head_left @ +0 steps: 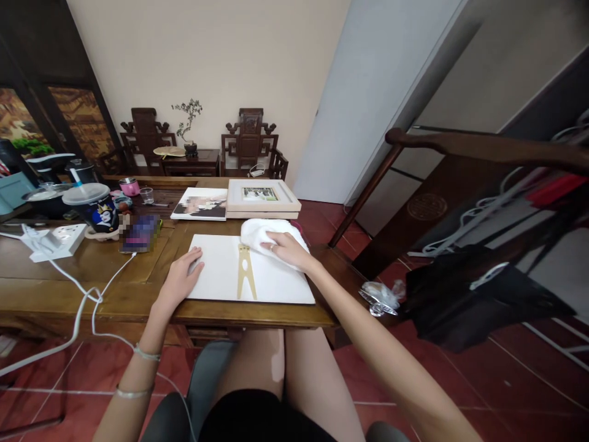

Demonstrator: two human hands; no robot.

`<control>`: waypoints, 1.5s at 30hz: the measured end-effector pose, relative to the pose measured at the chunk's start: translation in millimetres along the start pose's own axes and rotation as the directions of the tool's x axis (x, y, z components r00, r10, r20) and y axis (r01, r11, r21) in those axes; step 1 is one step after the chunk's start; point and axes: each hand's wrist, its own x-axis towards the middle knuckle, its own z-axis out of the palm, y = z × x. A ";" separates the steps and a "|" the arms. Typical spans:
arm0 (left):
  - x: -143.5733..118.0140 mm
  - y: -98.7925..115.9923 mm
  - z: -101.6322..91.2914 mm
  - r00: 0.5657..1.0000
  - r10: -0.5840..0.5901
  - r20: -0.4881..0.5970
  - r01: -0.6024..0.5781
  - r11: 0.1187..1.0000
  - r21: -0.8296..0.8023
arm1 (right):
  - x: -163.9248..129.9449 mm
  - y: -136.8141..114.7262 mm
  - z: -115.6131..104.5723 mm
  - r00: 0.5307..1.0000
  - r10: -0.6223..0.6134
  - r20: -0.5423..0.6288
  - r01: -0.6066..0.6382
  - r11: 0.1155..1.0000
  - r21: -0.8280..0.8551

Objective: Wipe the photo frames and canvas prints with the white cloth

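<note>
A white rectangular panel (216, 273) with a gold-coloured metal easel leg (245, 279) on it lies at the table's front edge. It looks like the back of a picture frame. My left hand (181, 277) rests at the panel's left edge, fingers apart, fingertips and thumb touching its surface. Bunched under my right hand (286, 248) is a white cloth (255, 233), pressed against the panel's upper right part. My right fingers are curled over the cloth, and it covers that corner of the panel.
Behind the panel lie a photo print (201, 209) and a pale framed picture (271, 205). To the left are a phone (140, 233) on a charging cable, a power strip (57, 240) and a lidded cup (96, 205). A wooden chair (427, 202) stands at the right.
</note>
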 end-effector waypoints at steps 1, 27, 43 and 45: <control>-0.2 0.5 -0.1 1.000 -0.001 0.001 0.001 1.000 0.000 | -7.8 -5.4 0.0 1.000 -0.006 0.009 0.006 1.000 -0.023; -1.5 4.1 -2.7 1.000 -0.006 0.029 0.006 1.000 -0.003 | -0.6 -47.8 40.6 0.998 -0.043 0.040 0.050 0.979 -0.198; -3.0 3.2 0.0 1.000 0.005 0.025 -0.005 1.000 -0.024 | -39.3 -78.0 28.7 0.969 -0.140 0.205 0.187 0.954 -0.233; -2.9 3.4 0.4 1.000 0.006 0.019 -0.005 0.999 -0.034 | -15.2 -66.2 31.6 0.981 -0.101 0.168 0.142 0.956 -0.258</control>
